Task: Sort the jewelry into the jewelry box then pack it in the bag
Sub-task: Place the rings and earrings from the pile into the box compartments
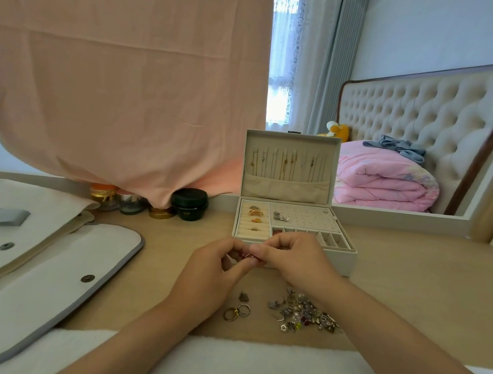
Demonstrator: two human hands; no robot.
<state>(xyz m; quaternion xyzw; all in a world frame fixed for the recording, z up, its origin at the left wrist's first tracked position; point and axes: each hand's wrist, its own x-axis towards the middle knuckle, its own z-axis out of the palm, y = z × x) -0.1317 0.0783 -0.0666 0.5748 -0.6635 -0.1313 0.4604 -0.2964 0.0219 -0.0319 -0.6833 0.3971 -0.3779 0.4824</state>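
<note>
At frame centre, left hand [217, 269] and right hand [289, 257] pinch a small red earring [246, 256] before the open jewelry box [294, 244], which holds rings [255, 214] and necklaces [286, 163].

- Open box [293, 250] stands mid-desk [424, 292], lid upright, blocking the back.
- Bag [39, 258] fills the desk's left side; jars [188, 204] line the back edge beside it.
- Loose jewelry [305, 313] lies near the front edge.
- Desk's right side lies bare.
</note>
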